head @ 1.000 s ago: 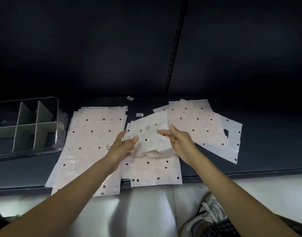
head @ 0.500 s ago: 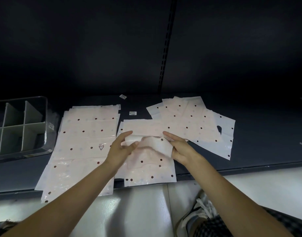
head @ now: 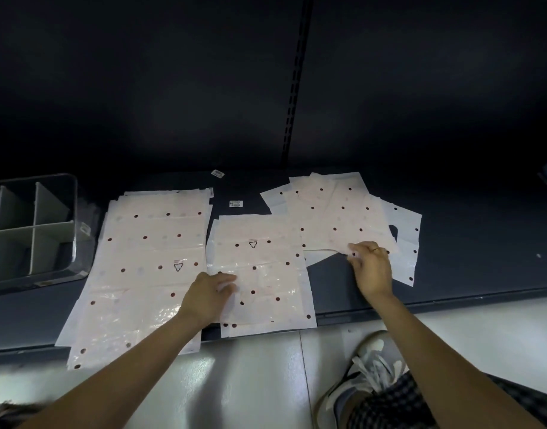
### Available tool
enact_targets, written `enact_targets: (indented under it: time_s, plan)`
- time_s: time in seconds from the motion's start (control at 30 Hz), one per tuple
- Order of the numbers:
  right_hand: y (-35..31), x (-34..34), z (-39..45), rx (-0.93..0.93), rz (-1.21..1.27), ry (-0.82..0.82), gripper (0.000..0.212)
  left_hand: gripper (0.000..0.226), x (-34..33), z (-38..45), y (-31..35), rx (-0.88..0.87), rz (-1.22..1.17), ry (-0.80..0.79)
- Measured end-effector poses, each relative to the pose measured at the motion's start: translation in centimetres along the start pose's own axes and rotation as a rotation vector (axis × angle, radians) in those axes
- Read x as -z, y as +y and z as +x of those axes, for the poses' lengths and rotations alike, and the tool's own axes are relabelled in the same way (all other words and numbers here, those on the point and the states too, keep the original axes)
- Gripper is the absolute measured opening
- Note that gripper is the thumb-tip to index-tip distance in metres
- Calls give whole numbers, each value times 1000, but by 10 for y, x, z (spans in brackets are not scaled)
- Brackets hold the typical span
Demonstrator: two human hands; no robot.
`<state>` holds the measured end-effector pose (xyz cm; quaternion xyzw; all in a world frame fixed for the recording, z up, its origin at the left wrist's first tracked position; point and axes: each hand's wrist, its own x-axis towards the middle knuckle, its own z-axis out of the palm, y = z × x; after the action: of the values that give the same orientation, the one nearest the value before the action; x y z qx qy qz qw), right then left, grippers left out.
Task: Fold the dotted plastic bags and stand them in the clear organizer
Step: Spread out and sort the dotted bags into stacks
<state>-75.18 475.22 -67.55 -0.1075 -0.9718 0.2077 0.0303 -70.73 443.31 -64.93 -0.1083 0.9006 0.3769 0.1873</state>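
The left hand [head: 208, 297] rests flat, fingers relaxed, on the middle bag stack [head: 260, 270] at frame centre, long axis running near to far. The right hand [head: 371, 267] pinches the near edge of the fanned bags [head: 337, 215], right of centre. Judged step: taking a bag to fold; next, draw it clear, then fold toward the clear organizer [head: 34, 230], empty at far left.

Shelf: dark matte shelf board [head: 451, 243], low.
Back: dark panel [head: 142, 88], slotted vertical upright strip [head: 294, 88].
Floor: glossy pale tiles [head: 250, 382] reflecting light.
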Motion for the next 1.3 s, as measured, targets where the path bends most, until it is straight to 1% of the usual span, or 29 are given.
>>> enact_targets:
  time_s: [0.07,0.13,0.17,0.2,0.23,0.27,0.3,0.33,0.4,0.43,0.5,0.53,0.57,0.6,0.63,0.67,0.7,0.73,0.77,0.8,0.83,0.9,0.97,1.03,1.13,1.2,1.23,1.3]
  plan:
    - [5,3,4,-19,5,29,22,32,-1,0,-2,-19,154,-31]
    - [4,8,9,-50,35,47,19,34,0,-1,-2,-58,390,-1]
    - [1,11,10,-56,58,61,19,34,0,-2,-1,-82,487,46]
    - [-6,15,12,-48,74,86,20,33,1,-3,1,-108,526,105]
    - [-15,17,13,-23,83,117,21,30,2,-3,4,-149,497,169]
    - [-27,20,14,18,89,149,22,28,2,-4,9,-192,405,203]
    - [-42,22,14,68,103,176,21,25,2,-3,14,-229,238,194]
    - [-59,23,13,114,129,191,20,23,2,-3,20,-237,21,139]
    - [-94,23,8,189,211,166,19,27,2,-4,40,-173,-437,-45]
    - [-110,22,3,227,250,126,19,31,3,-5,49,-119,-620,-98]
    - [-140,18,-10,317,300,-10,21,38,8,-2,65,3,-886,-145]
    - [-152,16,-18,360,330,-109,21,42,11,1,69,50,-964,-156]
    - [-163,12,-25,395,374,-228,20,46,14,4,72,82,-993,-143]
    - [-171,8,-31,417,425,-351,19,48,17,8,71,104,-960,-88]
    - [-176,5,-35,421,475,-453,18,48,20,13,68,119,-883,8]
    - [-178,2,-36,403,522,-510,17,46,24,17,62,127,-794,120]
    - [-176,1,-34,366,568,-509,15,45,29,22,53,136,-717,213]
    - [-169,0,-29,327,585,-455,15,47,36,25,41,151,-661,271]
    - [-158,-1,-21,296,542,-370,17,51,43,27,29,165,-614,305]
    - [-144,-1,-12,275,440,-294,23,54,53,28,15,176,-565,328]
    - [-127,-1,-3,250,318,-260,31,56,62,28,1,184,-510,352]
    - [-91,0,11,177,150,-293,47,56,83,28,-26,187,-378,399]
    - [-61,-2,16,122,97,-337,54,56,102,26,-50,182,-235,436]
    - [-42,-5,15,122,95,-320,49,57,118,25,-70,204,-145,453]
    - [-33,-6,13,134,85,-165,32,58,132,24,-92,232,-78,454]
    - [-35,-3,15,101,108,-89,21,62,135,22,-99,236,-38,450]
    - [-37,-1,17,76,132,-79,20,64,134,21,-99,231,-19,450]
    - [-43,4,22,10,177,-50,36,64,129,18,-93,213,34,471]
